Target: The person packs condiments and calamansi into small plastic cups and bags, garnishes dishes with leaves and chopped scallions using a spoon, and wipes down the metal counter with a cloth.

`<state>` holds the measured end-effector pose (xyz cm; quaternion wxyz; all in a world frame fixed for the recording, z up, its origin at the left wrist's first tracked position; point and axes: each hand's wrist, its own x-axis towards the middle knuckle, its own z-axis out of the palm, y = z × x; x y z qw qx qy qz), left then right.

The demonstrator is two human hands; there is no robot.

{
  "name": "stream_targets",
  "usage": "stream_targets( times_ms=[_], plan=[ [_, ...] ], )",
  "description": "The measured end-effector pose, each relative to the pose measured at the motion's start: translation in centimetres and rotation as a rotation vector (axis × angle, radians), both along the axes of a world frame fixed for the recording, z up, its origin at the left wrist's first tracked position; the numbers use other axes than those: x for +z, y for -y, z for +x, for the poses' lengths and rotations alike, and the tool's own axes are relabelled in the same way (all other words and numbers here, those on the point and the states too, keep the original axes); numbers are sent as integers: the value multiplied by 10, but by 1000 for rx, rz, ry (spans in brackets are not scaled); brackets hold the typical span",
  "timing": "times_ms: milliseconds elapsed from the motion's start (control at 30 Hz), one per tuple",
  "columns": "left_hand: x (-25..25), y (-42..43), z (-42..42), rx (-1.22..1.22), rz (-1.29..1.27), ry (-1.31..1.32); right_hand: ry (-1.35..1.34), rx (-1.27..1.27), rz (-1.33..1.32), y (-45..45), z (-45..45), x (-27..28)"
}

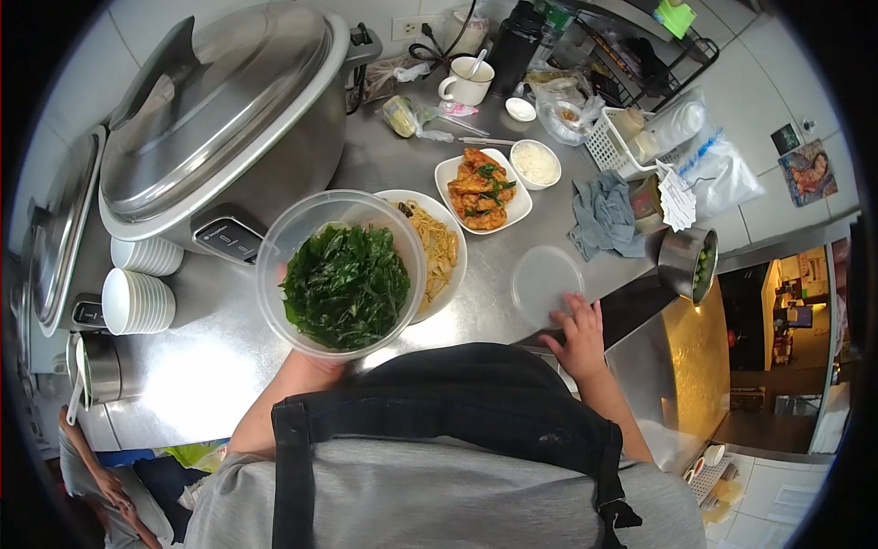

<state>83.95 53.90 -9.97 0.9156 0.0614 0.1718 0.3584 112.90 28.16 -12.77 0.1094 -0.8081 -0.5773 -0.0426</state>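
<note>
A clear round plastic container (pixel 263 284) full of dark green leaves (pixel 346 288) is held up over the steel counter. My left hand (pixel 315 368) grips it from below, its fingers mostly hidden under the container. Partly behind the container lies a plate of noodles (pixel 441 247). My right hand (pixel 580 340) has its fingers spread at the near edge of a translucent round lid (pixel 546 282), which lies flat on the counter. Beyond stand a square dish of fried chicken pieces with green leaves (pixel 483 192) and a small bowl of white rice or grains (pixel 535 165).
Large cookers (pixel 219 119) and stacked white bowls (pixel 137 302) stand at left. A mug (pixel 467 82), a black bottle (pixel 518 46) and bags are at the back. A grey cloth (pixel 605 217), white basket (pixel 608 142) and metal pot (pixel 686 265) sit right. Another person's hands (pixel 112 487) show lower left.
</note>
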Motion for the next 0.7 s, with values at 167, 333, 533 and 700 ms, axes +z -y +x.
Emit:
stream_targets(
  times_ms=[167,333,533,700],
  plan=[
    [26,24,26,-91,39,115,-10,68,264,18,6,12],
    [26,44,43,-344,60,325,-1190,-297,950,-9,-12,87],
    [-1,74,65,-573,-86,142,-1540,-291,690,-43,-62,91],
    [-14,94,59,-684,-42,37,-650,-233,411,-33,-89,92]
  ],
)
